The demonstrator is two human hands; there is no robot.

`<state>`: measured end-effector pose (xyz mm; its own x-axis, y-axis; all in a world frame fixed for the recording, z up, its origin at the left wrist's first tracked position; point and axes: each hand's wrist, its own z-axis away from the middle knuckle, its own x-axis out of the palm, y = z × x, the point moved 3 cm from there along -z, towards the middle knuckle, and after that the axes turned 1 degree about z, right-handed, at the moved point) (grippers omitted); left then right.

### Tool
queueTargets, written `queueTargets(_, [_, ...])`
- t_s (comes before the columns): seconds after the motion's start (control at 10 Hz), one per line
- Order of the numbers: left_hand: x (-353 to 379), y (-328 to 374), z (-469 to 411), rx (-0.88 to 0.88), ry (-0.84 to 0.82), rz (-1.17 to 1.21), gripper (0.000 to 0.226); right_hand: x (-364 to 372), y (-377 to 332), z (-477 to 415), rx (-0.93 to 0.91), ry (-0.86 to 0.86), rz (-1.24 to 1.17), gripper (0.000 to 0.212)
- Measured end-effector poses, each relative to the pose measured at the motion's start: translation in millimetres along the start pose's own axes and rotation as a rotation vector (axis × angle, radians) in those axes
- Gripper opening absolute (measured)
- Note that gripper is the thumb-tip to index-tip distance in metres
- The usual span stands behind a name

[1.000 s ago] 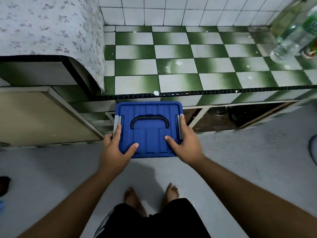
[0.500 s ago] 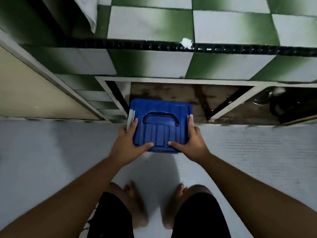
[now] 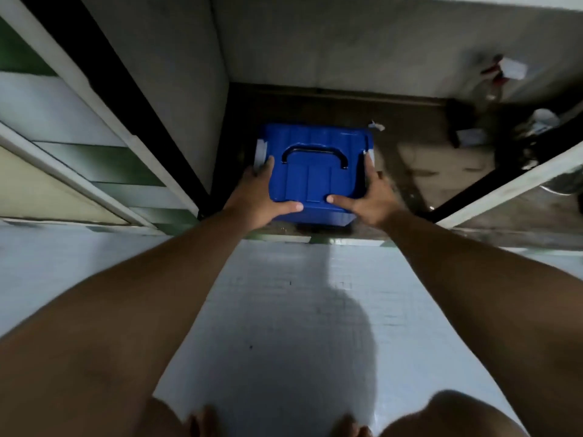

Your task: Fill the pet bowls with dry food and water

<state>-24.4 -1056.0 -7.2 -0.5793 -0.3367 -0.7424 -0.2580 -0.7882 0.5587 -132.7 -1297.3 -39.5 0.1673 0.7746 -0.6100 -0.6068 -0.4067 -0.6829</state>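
Subject: blue storage box (image 3: pixel 315 171), lidded, at centre frame, inside the open under-counter cupboard (image 3: pixel 419 165). The box is in the left compartment, close to the left inner wall (image 3: pixel 176 89). Whether its base rests on the dark cupboard floor or is held just above it cannot be told.

Lid: a black carry handle (image 3: pixel 314 152) lies flat on top. A pale side latch (image 3: pixel 261 149) shows on the left edge; the one on the right edge is partly covered.

Left hand (image 3: pixel 258 197): holds the box's left side, fingers (image 3: pixel 266 164) running up along the latch, thumb laid across the near lid edge.

Right hand (image 3: pixel 373 197): holds the right side likewise, fingers (image 3: pixel 369 162) up along the edge, thumb on the near lid edge, pointing towards the other thumb. Both forearms are extended from the lower frame.

Surroundings: a white frame post (image 3: pixel 504 187) slants across the right of the frame. Blurred small items (image 3: pixel 511 69) lie at upper right, unidentifiable. A beige door panel (image 3: pixel 47 193) is at the left. The pale tiled floor (image 3: pixel 277 294) carries the person's shadow. A bare knee (image 3: pixel 448 414) is at the bottom edge.
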Motion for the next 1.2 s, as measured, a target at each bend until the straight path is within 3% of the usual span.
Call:
queueTargets(0.1, [9,-9,-37,0.04,0.046,0.011,0.13,8,2,-24,0.001,-0.059,-0.075,0.145])
queueTargets(0.4, [9,-3,-39,0.035,0.08,-0.011,0.118,18,10,-51,0.058,-0.075,-0.072,0.146])
queueTargets(0.7, [13,-4,-41,0.027,0.061,-0.044,0.116,8,-13,-33,0.026,-0.071,0.095,0.152])
queueTargets(0.9, [1,1,-26,-0.036,0.028,-0.202,0.108,-3,-38,-1,-0.021,0.094,0.251,0.107])
queueTargets(1.0, [-9,-1,-16,-0.049,-0.011,-0.154,0.088,-4,-45,11,0.085,0.047,0.109,0.097])
queueTargets(1.1, [-20,4,-5,-0.006,-0.005,-0.179,0.087,-6,-60,26,0.056,0.077,0.182,0.106])
queueTargets(1.2, [-39,32,22,0.001,-0.008,-0.21,0.093,-17,-84,51,0.003,0.07,0.283,0.102])
